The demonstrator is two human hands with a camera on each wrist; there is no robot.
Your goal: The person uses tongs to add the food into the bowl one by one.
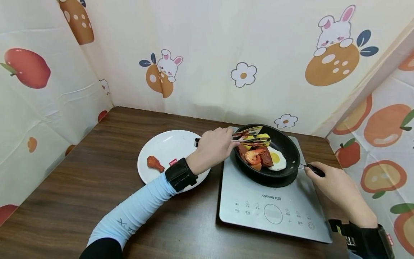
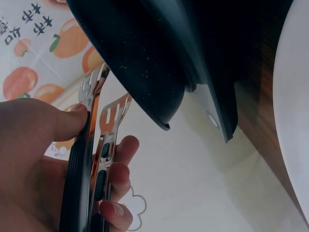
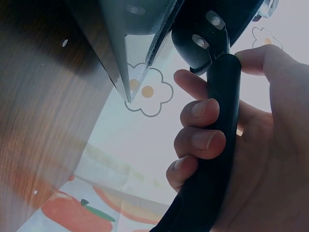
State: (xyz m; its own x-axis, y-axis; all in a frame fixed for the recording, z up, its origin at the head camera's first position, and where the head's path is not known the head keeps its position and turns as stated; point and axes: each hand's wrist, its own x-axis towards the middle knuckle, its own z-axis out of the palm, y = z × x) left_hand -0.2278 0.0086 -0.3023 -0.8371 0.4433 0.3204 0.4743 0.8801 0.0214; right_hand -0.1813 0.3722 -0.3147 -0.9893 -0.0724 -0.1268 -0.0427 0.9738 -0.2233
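Note:
A black frying pan sits on a silver induction cooker. It holds a fried egg, a shrimp, red sausage pieces and yellow chunks. My left hand grips metal tongs, whose tips reach over the pan's far-left food. In the left wrist view thumb and fingers squeeze the tongs beside the pan's underside. My right hand is wrapped round the pan's black handle. A white plate left of the cooker holds a chicken drumstick.
The brown wooden table is boxed in by cartoon-print cloth walls at the back and both sides. The cooker's control panel faces me. Bare tabletop lies left of the plate and in front.

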